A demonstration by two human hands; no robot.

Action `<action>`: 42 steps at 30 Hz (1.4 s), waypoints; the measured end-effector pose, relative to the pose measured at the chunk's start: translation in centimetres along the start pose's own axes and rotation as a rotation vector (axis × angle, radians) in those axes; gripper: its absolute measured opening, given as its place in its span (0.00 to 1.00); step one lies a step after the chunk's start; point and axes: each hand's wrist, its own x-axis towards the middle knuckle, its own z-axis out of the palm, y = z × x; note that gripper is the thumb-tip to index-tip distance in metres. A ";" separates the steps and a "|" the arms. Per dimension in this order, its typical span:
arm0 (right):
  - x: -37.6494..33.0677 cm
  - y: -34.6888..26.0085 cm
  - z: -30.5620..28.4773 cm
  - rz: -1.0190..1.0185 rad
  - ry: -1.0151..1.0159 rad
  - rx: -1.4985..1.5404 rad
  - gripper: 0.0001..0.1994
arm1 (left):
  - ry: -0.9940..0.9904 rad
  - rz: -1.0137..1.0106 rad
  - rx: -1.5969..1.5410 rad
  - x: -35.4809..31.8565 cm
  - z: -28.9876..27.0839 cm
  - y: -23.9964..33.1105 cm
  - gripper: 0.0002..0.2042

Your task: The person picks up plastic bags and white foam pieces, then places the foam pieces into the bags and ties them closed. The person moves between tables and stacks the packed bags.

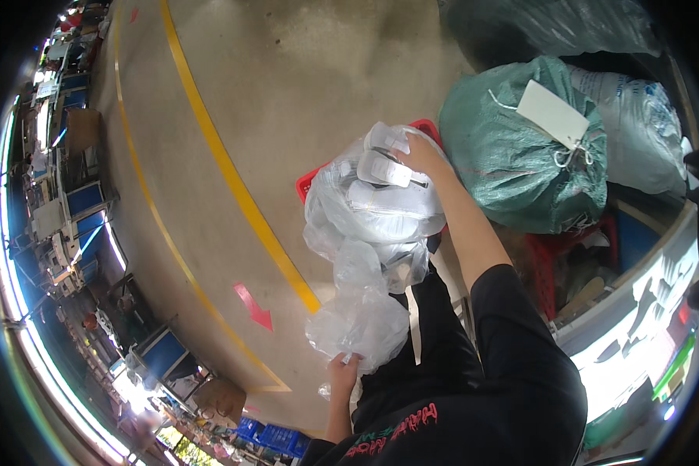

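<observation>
A red plastic basket stands on the floor ahead of me, lined with a clear plastic bag that spills over its near side. Inside the bag lie stacked flat white pieces with rounded ends; their exact kind I cannot make out. My right hand reaches over the far right of the basket, its fingers closed at the edge of a few upper white pieces. Lower down, close to my body, my left hand pinches the gathered loose end of the clear bag.
Right of the basket sits a bulging green woven sack with a blank-looking white tag. White sacks lie behind it, and a red crate below. Yellow floor lines and a red arrow run left; workbenches line the far left.
</observation>
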 end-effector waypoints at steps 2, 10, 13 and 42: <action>1.5 0.8 1.2 -0.044 -0.019 0.041 0.39 | 0.018 -0.006 0.060 -0.3 1.0 0.0 0.09; 2.4 1.0 -3.0 0.082 -0.208 0.158 0.44 | -0.047 -0.042 0.027 0.2 2.5 -0.1 0.13; -1.3 -0.1 -4.7 0.112 0.055 0.176 0.42 | -0.020 -0.003 0.041 0.1 2.4 -0.2 0.15; -1.8 -8.4 -1.1 0.095 -0.498 -0.199 0.68 | -0.024 -0.178 -0.108 5.0 -1.9 -7.5 0.21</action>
